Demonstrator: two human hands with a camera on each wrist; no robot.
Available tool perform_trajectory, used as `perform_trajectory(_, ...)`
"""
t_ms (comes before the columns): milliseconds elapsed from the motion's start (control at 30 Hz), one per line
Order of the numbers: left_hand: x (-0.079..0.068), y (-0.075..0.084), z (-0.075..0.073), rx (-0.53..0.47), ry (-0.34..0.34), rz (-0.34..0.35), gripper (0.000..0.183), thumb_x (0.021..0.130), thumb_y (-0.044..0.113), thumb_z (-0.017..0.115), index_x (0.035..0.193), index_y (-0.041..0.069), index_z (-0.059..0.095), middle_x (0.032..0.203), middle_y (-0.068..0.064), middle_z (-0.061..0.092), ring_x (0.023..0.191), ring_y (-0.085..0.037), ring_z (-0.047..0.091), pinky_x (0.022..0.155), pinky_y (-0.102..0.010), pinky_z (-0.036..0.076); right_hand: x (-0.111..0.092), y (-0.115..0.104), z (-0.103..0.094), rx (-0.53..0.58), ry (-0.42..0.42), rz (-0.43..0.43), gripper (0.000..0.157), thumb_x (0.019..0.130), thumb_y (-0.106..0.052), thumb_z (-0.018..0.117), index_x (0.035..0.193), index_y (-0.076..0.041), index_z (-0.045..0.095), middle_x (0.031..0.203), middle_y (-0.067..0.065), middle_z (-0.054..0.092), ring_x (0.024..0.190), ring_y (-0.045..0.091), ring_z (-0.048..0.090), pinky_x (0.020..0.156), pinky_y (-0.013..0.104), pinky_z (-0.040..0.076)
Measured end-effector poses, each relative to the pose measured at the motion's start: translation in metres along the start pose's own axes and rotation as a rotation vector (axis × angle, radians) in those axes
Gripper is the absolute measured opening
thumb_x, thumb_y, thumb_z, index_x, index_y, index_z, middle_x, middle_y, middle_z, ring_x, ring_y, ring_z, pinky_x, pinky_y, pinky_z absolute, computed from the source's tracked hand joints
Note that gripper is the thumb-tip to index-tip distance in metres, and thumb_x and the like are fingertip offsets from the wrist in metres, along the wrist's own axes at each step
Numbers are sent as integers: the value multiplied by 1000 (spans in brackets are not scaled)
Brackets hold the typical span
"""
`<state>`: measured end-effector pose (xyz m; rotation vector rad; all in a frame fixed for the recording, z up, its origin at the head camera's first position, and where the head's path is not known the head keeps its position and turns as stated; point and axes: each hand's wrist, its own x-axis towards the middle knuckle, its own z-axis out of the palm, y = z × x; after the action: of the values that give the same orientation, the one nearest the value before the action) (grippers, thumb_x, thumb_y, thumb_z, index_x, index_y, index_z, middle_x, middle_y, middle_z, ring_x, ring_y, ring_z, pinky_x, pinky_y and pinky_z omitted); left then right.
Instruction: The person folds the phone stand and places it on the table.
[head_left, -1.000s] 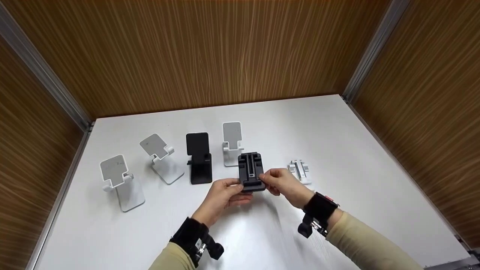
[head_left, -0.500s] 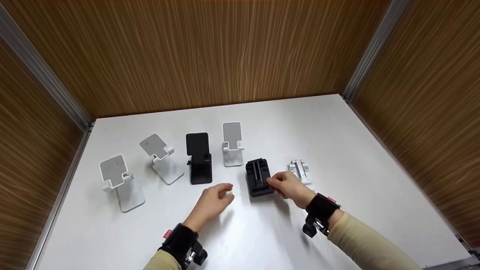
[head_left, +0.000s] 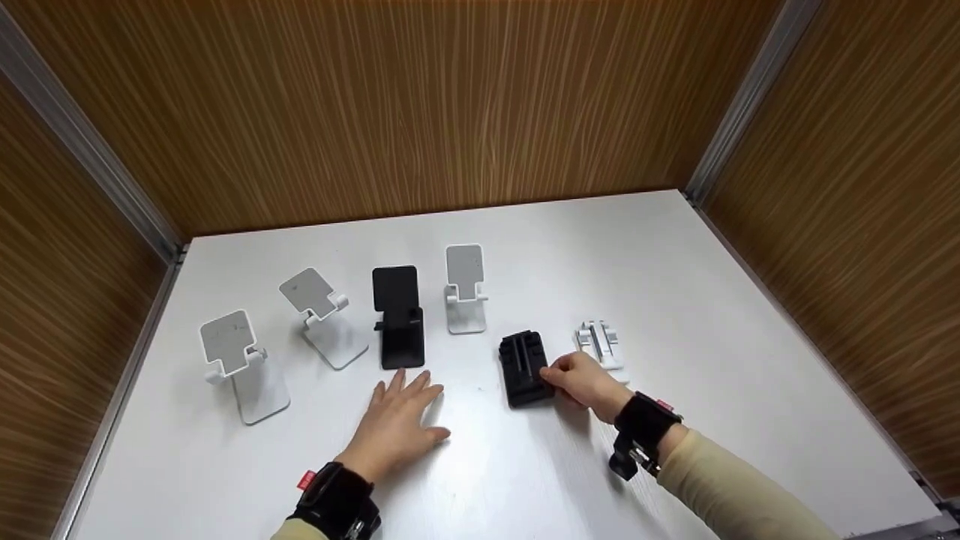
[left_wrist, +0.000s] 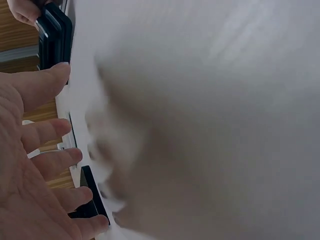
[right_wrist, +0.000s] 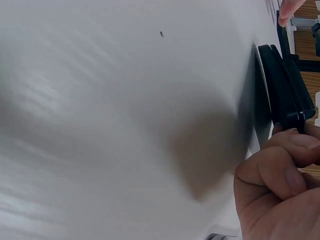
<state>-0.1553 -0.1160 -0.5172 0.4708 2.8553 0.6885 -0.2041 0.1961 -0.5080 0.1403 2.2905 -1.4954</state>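
My right hand (head_left: 583,381) pinches the right edge of a folded black phone stand (head_left: 525,367). In the right wrist view thumb and curled fingers grip the end of that black stand (right_wrist: 282,85), and a shadow lies under it on the white surface. My left hand (head_left: 394,424) is spread with straight fingers, palm down, holding nothing. Its fingertips lie just in front of an unfolded black phone stand (head_left: 401,319); whether they touch it I cannot tell. The left wrist view shows the spread left hand (left_wrist: 40,155) above its shadow on the table.
Unfolded white phone stands stand at the far left (head_left: 244,367), beside it (head_left: 324,319) and near the middle (head_left: 466,289). A folded white phone stand (head_left: 600,345) lies just beyond my right hand. Wood-grain panels (head_left: 435,112) bound the white table (head_left: 712,322).
My left hand has let go of the folded black stand, moved left and spread its fingers. The right hand has brought that stand slightly right and nearer.
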Motion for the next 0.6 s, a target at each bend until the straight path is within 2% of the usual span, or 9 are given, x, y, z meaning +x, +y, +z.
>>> perform_trajectory(133,-7,-6,1,76,-18,-12,79,80,50,81,146,15,57,161,-16,38,149,-54,23,119,-76,14,0,0,0,-26,25,19,27,100,-15,63,74,-8,60,57,-6,42,47,6,35,40,17,26)
perform_trajectory(233,-10,-11,1,104,-30,-18,84,77,53,82,148,16,55,163,-15,36,149,-55,22,118,-78,14,1,-1,0,-124,78,13,29,99,-17,65,71,-9,60,57,-5,42,48,7,37,40,18,28)
perform_trajectory(367,-11,-13,0,105,-36,-19,87,76,53,84,149,17,54,163,-14,35,148,-55,23,117,-79,15,4,-3,-1,-271,129,10,29,96,-20,68,71,-8,61,60,-4,47,52,9,43,44,19,35)
perform_trajectory(600,-12,-14,-2,81,-39,-9,87,75,51,85,148,16,55,163,-15,36,148,-56,23,116,-80,16,5,-7,-3,-410,132,13,26,95,-22,71,78,-2,67,69,1,57,61,14,51,51,21,43)
